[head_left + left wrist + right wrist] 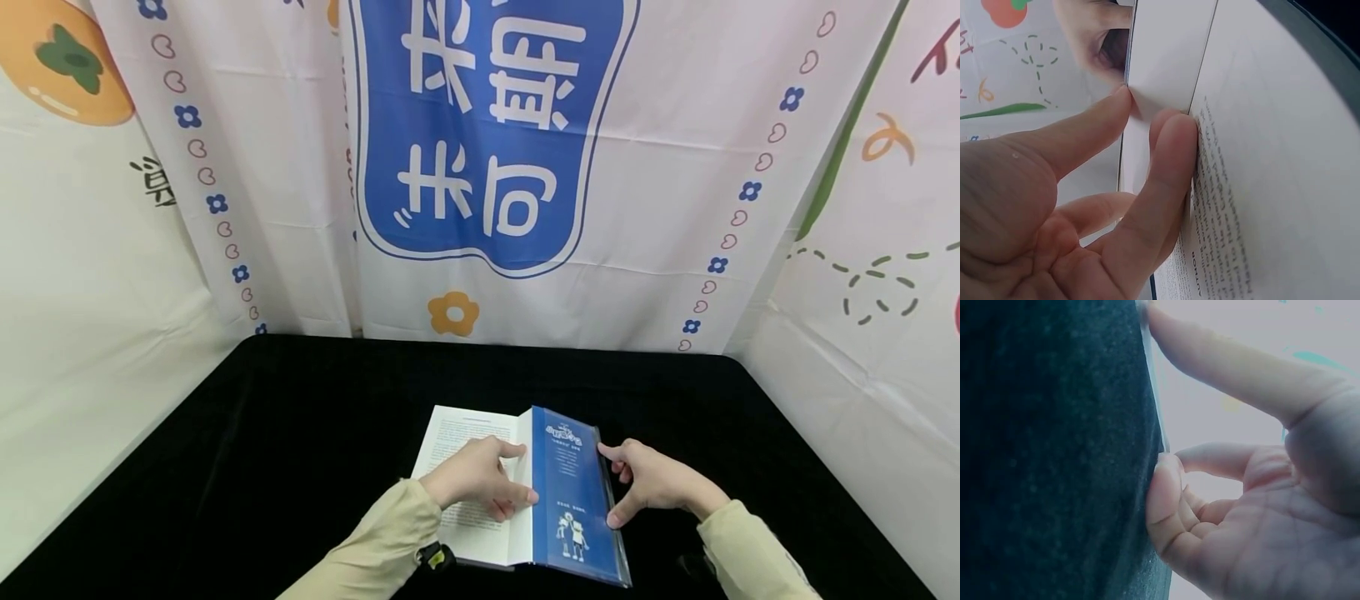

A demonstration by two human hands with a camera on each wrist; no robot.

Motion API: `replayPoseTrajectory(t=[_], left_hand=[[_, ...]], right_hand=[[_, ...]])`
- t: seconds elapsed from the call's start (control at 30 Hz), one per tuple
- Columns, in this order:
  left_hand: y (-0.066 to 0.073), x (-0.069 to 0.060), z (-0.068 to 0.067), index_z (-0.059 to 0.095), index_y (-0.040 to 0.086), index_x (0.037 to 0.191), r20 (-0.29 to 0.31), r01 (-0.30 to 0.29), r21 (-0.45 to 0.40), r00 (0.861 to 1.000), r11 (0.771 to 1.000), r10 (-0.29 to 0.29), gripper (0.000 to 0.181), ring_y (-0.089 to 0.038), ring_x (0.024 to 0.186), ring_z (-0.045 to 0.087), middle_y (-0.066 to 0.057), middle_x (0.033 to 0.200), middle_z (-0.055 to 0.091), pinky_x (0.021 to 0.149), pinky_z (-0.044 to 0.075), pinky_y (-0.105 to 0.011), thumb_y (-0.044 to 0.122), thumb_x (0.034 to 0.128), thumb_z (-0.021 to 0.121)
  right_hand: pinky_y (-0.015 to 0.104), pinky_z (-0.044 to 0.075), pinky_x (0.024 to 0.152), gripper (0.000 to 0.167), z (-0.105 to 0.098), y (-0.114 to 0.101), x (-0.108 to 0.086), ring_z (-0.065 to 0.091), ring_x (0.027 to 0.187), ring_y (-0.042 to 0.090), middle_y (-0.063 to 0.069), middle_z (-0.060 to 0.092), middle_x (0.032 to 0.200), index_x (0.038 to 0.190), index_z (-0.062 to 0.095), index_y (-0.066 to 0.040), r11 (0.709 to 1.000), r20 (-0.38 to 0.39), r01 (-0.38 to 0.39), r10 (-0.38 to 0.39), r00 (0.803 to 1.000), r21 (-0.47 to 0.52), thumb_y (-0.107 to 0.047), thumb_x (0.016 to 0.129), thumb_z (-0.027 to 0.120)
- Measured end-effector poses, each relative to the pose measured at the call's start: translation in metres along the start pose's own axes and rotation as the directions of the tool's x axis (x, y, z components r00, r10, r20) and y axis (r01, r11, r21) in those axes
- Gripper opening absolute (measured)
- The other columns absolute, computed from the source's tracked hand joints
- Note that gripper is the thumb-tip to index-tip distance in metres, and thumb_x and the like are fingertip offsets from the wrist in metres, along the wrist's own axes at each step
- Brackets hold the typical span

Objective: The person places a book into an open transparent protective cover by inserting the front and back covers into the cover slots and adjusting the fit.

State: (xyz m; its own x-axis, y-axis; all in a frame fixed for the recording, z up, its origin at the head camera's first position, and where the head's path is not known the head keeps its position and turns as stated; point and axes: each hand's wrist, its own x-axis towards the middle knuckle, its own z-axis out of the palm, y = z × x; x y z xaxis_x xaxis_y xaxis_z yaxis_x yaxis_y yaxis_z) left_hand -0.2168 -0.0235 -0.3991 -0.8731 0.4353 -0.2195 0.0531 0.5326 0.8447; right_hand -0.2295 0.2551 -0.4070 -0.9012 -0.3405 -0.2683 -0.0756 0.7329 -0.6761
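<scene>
An open book lies on the black cloth, its printed white page on the left and a blue cover panel on the right. Clear plastic shows along the panel's outer edge. My left hand rests on the page side; in the left wrist view its thumb touches the edge beside the white strip, while other fingertips press near the fold. With thumb and forefinger spread apart, my right hand holds the outer edge of the blue panel. In the right wrist view both tips meet a thin clear edge.
A black cloth covers the table beneath the book. Printed white curtains hang behind it and along both sides. A small black device sits at the left wrist.
</scene>
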Motion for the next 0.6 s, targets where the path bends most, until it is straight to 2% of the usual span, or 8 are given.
replayPoseTrajectory(t=[0.23,0.6], left_hand=[[-0.0003,-0.0009,0.0008,0.05,-0.002,0.141,-0.004,-0.011,0.002,1.0,1.0,0.011,0.075,-0.022,0.05,0.065,-0.013,0.061,0.065,0.049,0.055,-0.033,0.017,0.0776,0.086],[0.0017,-0.0025,0.0037,0.049,-0.005,0.141,-0.025,-0.031,0.02,0.999,0.999,0.031,0.076,-0.022,0.048,0.064,-0.011,0.058,0.064,0.048,0.055,-0.032,0.015,0.0776,0.086]], right_hand=[[0.039,0.041,0.077,0.106,0.0012,-0.0003,-0.0003,0.042,0.091,0.027,0.012,0.042,0.102,0.145,0.04,0.008,1.0,-0.002,-0.027,0.027,1.0,0.007,-0.01,0.056,0.095],[0.039,0.039,0.075,0.107,0.0009,-0.0007,-0.0011,0.041,0.089,0.026,0.011,0.042,0.098,0.145,0.039,0.009,1.0,0.001,-0.01,0.01,1.0,0.01,-0.011,0.056,0.095]])
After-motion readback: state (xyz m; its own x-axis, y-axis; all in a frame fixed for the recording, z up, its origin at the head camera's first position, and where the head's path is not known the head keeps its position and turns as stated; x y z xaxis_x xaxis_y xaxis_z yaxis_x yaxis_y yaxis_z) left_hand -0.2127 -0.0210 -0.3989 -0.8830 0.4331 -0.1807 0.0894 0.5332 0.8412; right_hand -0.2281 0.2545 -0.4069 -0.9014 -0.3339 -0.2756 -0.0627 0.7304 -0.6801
